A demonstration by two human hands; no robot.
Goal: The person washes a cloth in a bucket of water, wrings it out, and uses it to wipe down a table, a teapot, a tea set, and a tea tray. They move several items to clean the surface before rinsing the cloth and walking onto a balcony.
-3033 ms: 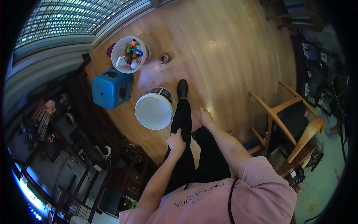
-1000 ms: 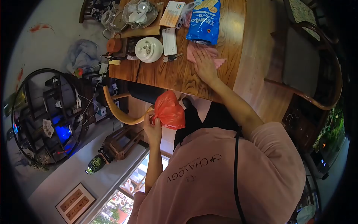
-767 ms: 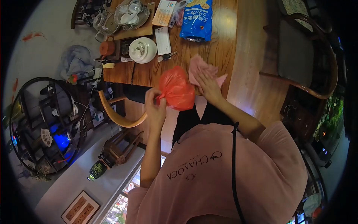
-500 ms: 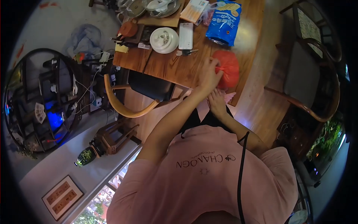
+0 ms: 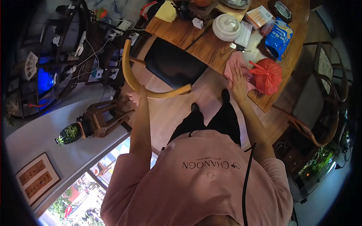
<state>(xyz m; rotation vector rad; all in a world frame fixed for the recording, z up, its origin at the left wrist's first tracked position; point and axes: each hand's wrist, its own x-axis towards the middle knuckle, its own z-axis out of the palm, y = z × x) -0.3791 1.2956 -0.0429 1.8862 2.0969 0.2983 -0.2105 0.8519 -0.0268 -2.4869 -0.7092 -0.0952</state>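
My right hand (image 5: 238, 83) lies flat, fingers stretched out, on a pink cloth (image 5: 236, 60) at the corner of the wooden table (image 5: 211, 52). Right beside it, a tied red plastic bag (image 5: 268, 77) sits on the table; its contents are hidden. Out to the left, my left hand (image 5: 137, 96) is at the curved wooden back rail of a chair (image 5: 127, 71), fingers spread and nothing visible in them. Whether it presses on the rail is hard to see.
On the table are a lidded white pot (image 5: 227, 28), keys (image 5: 239, 48), a blue snack bag (image 5: 278, 39) and a yellow cloth (image 5: 166, 12). The chair's black seat (image 5: 173, 62) juts from the table edge. A wooden stand (image 5: 100, 118) is at left, another chair (image 5: 307, 109) at right.
My left hand has left the red bag and swung left to the chair. My right hand now rests flat on the pink cloth. The view has shifted, showing more floor.
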